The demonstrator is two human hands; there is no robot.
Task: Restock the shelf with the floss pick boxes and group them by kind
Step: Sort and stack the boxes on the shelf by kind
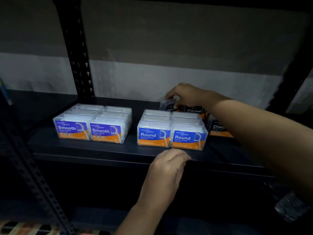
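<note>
Setting a Charcoal box near shelf back edge, right hand grip pinching it. Left hand curled, holding nothing, at front edge. Next: squaring against Charcoal neighbours.

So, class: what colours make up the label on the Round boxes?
Blue above, orange below, white lettering on the Round boxes; head view.

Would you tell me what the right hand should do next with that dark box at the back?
Probably set the Charcoal box down beside the other Charcoal boxes; the right hand grips it tilted at the back.
</note>
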